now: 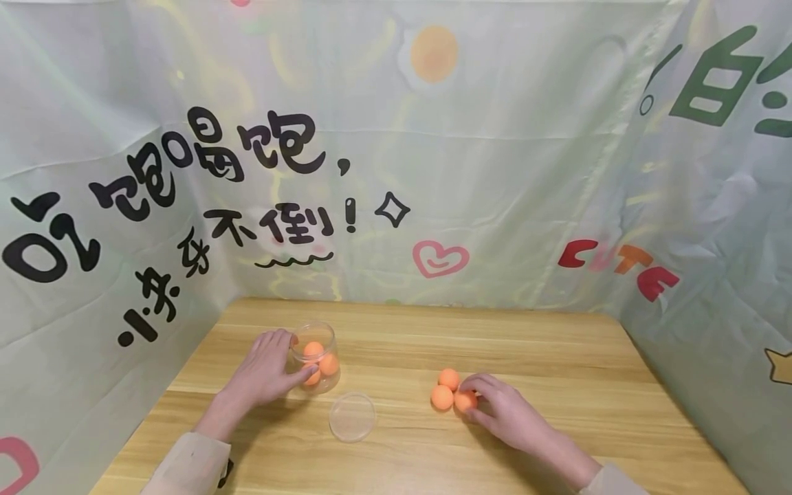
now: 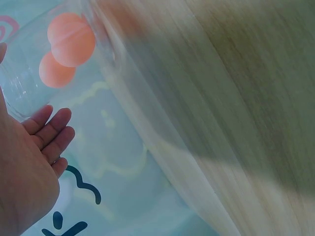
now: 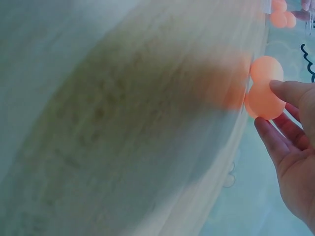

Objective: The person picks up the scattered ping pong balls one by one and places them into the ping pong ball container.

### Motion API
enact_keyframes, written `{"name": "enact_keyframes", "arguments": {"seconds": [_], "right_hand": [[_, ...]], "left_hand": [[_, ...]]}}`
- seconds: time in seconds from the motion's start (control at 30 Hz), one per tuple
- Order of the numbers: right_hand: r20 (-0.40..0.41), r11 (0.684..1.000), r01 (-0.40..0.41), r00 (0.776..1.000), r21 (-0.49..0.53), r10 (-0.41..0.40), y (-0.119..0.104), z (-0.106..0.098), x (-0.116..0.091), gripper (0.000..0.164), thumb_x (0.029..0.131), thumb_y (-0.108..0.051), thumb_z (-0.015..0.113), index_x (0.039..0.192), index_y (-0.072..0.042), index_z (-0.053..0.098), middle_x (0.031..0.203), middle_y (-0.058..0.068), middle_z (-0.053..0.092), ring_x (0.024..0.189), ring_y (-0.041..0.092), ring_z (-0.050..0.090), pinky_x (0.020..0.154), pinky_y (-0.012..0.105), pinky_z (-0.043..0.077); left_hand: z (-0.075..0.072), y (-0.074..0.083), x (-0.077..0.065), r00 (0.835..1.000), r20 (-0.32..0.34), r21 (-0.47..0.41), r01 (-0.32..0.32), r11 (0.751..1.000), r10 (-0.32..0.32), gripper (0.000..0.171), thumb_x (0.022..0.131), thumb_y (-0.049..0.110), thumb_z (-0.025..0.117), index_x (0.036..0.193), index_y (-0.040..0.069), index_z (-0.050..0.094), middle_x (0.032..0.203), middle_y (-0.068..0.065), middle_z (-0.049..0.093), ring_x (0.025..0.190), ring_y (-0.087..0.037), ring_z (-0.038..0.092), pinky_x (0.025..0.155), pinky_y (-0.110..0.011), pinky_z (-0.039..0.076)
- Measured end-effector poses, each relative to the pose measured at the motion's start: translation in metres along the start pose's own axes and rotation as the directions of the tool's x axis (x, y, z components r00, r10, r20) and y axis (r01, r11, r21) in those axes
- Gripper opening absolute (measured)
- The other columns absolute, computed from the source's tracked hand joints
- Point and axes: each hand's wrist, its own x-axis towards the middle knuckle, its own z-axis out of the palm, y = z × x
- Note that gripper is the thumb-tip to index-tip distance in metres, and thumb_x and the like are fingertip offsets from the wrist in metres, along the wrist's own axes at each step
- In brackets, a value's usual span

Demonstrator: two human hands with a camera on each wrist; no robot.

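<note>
In the head view, count six orange balls (image 1: pixel 442 397): three inside one clear jar (image 1: pixel 332 342), three loose on one worktop (image 1: pixel 526 350) at three o'clock from that jar. Add one clear round lid (image 1: pixel 352 417) at five o'clock from the jar. Tally two grips: left grip (image 1: pixel 265 366) at nine o'clock from the jar, right grip (image 1: pixel 504 411) at four o'clock from the loose trio. Note two sleeves (image 1: pixel 190 462). On the printed cloth (image 1: pixel 526 151), find one egg (image 1: pixel 434 53) at one o'clock from the jar.
</note>
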Motion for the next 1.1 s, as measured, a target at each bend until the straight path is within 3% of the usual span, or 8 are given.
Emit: {"name": "enact_keyframes", "arguments": {"seconds": [0.67, 0.9, 0.97, 1.1], "right_hand": [[-0.196, 0.997, 0.042, 0.980, 0.060, -0.029, -0.004, -0.005, 0.003, 0.046, 0.077, 0.012, 0.084, 0.116, -0.007, 0.068, 0.119, 0.005, 0.068, 0.104, 0.021, 0.069, 0.081, 0.035, 0.063], [-0.238, 0.994, 0.062, 0.971, 0.090, -0.039, -0.007, -0.004, 0.006, 0.050, 0.076, 0.014, 0.084, 0.120, -0.003, 0.067, 0.120, 0.009, 0.067, 0.109, 0.021, 0.067, 0.087, 0.023, 0.059], [-0.249, 0.992, 0.069, 0.968, 0.102, -0.042, -0.008, -0.003, 0.008, 0.049, 0.078, 0.012, 0.084, 0.122, -0.003, 0.067, 0.122, 0.009, 0.067, 0.111, 0.022, 0.067, 0.089, 0.022, 0.058], [-0.303, 0.987, 0.124, 0.949, 0.098, -0.089, -0.010, -0.002, 0.011, 0.034, 0.093, -0.007, 0.078, 0.124, -0.002, 0.067, 0.123, 0.011, 0.067, 0.110, 0.025, 0.067, 0.089, 0.021, 0.058]], "left_hand": [[0.000, 0.000, -0.001, 1.000, -0.002, 0.001, -0.003, 1.000, 0.003, 0.072, 0.091, 0.063, 0.069, 0.121, -0.002, 0.058, 0.119, -0.015, 0.060, 0.119, -0.037, 0.054, 0.112, -0.059, 0.036], [0.000, -0.001, 0.000, 1.000, -0.001, 0.004, -0.002, 1.000, 0.002, 0.073, 0.092, 0.064, 0.067, 0.122, -0.002, 0.059, 0.120, -0.016, 0.060, 0.120, -0.038, 0.053, 0.112, -0.059, 0.036], [0.000, -0.001, 0.000, 1.000, -0.002, 0.006, -0.002, 1.000, 0.002, 0.073, 0.092, 0.064, 0.067, 0.122, -0.002, 0.059, 0.119, -0.016, 0.060, 0.120, -0.038, 0.054, 0.112, -0.058, 0.036], [0.000, -0.001, 0.000, 1.000, -0.005, 0.007, -0.003, 1.000, 0.003, 0.072, 0.092, 0.063, 0.068, 0.121, -0.002, 0.059, 0.118, -0.015, 0.060, 0.119, -0.038, 0.054, 0.112, -0.058, 0.036]]}}
